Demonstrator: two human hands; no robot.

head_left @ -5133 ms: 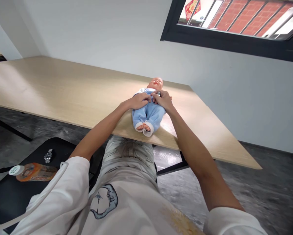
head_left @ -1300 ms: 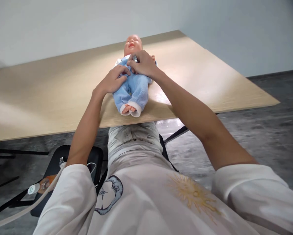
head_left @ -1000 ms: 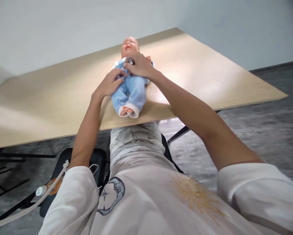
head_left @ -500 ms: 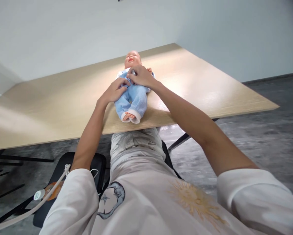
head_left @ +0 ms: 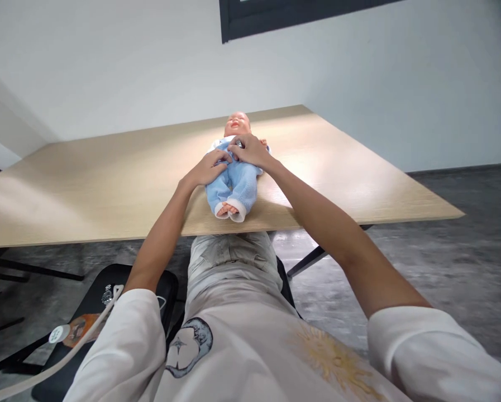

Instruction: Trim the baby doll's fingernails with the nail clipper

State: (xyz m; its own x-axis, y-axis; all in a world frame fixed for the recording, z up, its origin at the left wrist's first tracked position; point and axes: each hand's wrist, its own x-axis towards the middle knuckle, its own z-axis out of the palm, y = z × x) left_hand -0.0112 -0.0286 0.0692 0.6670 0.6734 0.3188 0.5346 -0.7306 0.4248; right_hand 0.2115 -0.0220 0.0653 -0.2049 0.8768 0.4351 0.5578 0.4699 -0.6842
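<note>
A baby doll (head_left: 237, 124) lies on its back on the table, bare feet towards me, dressed in a fuzzy light-blue outfit (head_left: 244, 184) with white cuffs. My left hand (head_left: 211, 166) rests at the doll's belly, its bent fingers and thumb closed on the blue cloth. Across the chest lies my right hand (head_left: 251, 151), thumb and forefinger pinching the front of the outfit. A small grey patch shows between that thumb and finger; what it is I cannot make out. The hands are close together, almost touching.
The wooden table (head_left: 120, 184) has its near edge against my lap. To the left, a black chair (head_left: 111, 276) carries a bottle with orange contents (head_left: 81, 328) and a wristwatch (head_left: 106, 295). A pale strap (head_left: 61, 363) crosses in front of it. A wall (head_left: 141, 67) stands behind the table.
The view has tilted up, so a dark frame on the wall now shows and the table sits lower. Both hands keep their places on the doll's outfit.
</note>
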